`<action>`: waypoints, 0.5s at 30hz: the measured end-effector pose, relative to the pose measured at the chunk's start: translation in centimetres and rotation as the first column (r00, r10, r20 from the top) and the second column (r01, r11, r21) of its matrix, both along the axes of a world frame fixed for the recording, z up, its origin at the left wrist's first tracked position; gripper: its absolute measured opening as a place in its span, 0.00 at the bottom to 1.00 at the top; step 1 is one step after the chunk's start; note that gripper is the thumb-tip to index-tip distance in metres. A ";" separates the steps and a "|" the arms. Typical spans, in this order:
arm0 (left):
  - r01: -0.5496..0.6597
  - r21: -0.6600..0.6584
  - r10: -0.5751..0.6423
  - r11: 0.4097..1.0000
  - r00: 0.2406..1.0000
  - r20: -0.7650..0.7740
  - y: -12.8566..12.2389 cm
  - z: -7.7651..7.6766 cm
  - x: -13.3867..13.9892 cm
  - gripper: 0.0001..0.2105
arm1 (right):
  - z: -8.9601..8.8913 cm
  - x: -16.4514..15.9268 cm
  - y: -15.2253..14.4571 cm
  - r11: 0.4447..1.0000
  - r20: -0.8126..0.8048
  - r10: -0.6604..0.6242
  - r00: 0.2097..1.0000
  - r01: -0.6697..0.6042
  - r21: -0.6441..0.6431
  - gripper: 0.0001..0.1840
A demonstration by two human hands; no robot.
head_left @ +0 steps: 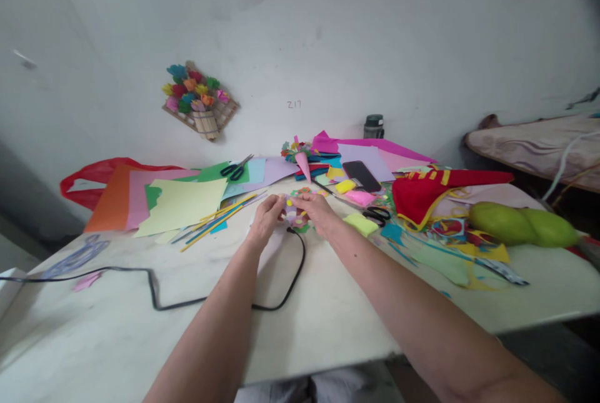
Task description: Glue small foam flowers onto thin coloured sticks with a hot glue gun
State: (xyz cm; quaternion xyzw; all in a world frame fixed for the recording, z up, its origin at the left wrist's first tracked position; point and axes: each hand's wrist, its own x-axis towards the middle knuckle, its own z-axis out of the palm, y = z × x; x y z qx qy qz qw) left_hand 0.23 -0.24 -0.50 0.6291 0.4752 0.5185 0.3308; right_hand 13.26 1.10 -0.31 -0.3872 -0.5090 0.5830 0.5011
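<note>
Over the middle of the table, my left hand (268, 220) and my right hand (319, 212) meet with fingertips pinched. Between them is a small paper flower (289, 202) with a yellow centre; the fingers cover part of it. Several colourful paper flowers (300, 192) lie just behind and under the hands, too small to make out singly. The end of a black cable (302, 259) reaches the spot below my fingers. Farther back lies a pink paper cone (303, 165) topped with colourful paper flowers.
Coloured paper sheets (182, 206), scissors (237, 169) and thin yellow and blue strips (218, 222) lie left. On the right are a phone (362, 176), more scissors (377, 214), red cloth (422, 197), paper scraps and a green gourd-shaped object (520, 225). A bottle (374, 127) stands by the wall.
</note>
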 end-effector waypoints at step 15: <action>-0.023 0.004 0.023 1.000 0.999 0.032 0.1 0.1 0.0 0.16 | 0.1 0.0 -0.1 1.000 0.026 0.010 1.000 -0.010 -0.011 0.12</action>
